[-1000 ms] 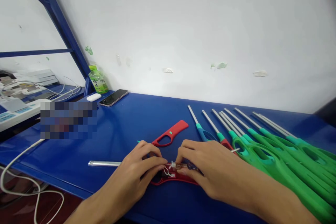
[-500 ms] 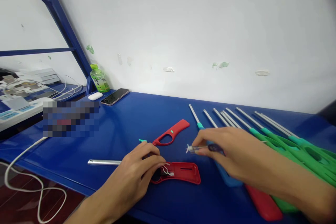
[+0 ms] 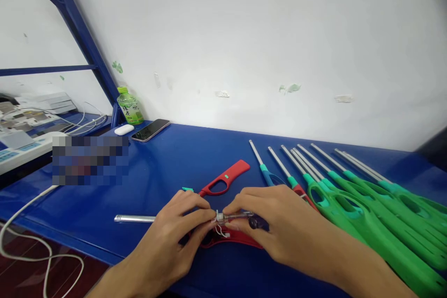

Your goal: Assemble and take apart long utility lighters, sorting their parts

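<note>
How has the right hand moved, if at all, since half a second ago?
Yes. Judged against the loose red handle piece on the table, the right hand has moved left and nearer the person, toward the left hand.

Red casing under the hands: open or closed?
Open: white wires show inside the red casing; a separate red handle piece lies behind it.

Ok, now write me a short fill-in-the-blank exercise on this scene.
The green lighters lie nearer the person's ____ hand.
The loose handle half is mainly coloured ____.
The thin wires at the opened handle are coloured ____.
The phone lies on a tabletop coloured ____.
Missing words: right; red; white; blue.
</note>
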### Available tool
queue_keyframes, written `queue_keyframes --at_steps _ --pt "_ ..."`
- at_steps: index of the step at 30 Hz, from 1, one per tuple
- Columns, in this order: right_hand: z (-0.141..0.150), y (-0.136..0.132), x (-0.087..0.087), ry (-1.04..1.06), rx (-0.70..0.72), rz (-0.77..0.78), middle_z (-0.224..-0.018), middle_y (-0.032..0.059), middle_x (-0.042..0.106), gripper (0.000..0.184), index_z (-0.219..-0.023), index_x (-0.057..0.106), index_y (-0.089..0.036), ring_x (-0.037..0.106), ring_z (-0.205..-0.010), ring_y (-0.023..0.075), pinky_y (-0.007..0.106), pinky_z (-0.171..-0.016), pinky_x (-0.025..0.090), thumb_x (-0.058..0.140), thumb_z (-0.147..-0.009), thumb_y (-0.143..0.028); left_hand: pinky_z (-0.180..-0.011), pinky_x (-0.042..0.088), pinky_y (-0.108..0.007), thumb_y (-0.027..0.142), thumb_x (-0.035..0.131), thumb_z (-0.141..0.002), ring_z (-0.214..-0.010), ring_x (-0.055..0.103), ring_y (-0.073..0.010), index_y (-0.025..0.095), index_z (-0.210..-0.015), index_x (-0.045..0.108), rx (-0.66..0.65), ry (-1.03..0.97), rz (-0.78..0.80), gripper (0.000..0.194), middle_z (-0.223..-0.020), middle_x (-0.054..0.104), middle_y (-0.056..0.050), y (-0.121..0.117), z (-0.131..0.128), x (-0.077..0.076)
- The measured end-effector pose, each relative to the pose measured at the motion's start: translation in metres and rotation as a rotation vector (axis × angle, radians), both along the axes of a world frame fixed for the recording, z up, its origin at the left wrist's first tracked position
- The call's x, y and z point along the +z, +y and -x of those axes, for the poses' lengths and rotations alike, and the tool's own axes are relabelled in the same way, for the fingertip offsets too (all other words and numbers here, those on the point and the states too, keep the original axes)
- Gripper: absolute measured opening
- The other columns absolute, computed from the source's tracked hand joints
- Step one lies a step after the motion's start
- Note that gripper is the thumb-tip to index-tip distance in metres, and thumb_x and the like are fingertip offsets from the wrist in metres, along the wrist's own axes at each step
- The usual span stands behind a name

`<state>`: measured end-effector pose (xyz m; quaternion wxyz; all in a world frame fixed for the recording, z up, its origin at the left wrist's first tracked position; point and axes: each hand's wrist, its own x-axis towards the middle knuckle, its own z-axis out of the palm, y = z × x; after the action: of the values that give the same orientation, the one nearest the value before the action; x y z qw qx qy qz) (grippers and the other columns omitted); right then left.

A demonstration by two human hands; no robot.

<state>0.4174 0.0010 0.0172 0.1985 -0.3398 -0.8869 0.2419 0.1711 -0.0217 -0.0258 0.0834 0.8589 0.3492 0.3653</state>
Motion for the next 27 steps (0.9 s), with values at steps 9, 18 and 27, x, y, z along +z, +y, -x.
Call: queue_keyframes --at_steps 9,18,27 --pt "-0.001 0.000 0.000 -0.037 -0.003 0.017 -0.110 -0.0042 0.081 0.030 -0.114 0.078 -0.029 0.077 -0.099 0.0168 0.027 -0.084 0.051 0.061 -0.100 -0.008 -0.083 0.048 -0.034 0.000 0.049 -0.104 -0.087 0.059 -0.0160 0.022 -0.104 0.068 -0.052 0.060 0.027 0.029 -0.097 0.070 -0.002 -0.004 0.001 0.002" --pt "0.001 0.007 -0.011 -0.038 -0.125 -0.148 -0.110 0.0009 0.082 0.016 -0.113 0.077 -0.027 0.078 -0.098 0.0210 0.032 -0.085 0.052 0.062 -0.107 -0.024 -0.082 0.045 -0.036 0.019 0.062 -0.106 -0.088 0.063 -0.0178 0.026 -0.101 0.076 0.126 0.150 -0.101 0.017 -0.095 0.077 0.002 0.017 0.031 0.013" --pt "0.006 0.006 -0.017 -0.231 -0.149 -0.180 -0.112 0.0032 0.079 0.017 -0.115 0.078 -0.026 0.077 -0.092 0.0252 0.035 -0.072 0.046 0.063 -0.107 -0.031 -0.074 0.051 -0.033 0.018 0.052 -0.106 -0.081 0.068 -0.0190 0.028 -0.107 0.081 0.160 0.292 -0.074 0.031 -0.097 0.079 0.000 0.019 0.040 0.024"
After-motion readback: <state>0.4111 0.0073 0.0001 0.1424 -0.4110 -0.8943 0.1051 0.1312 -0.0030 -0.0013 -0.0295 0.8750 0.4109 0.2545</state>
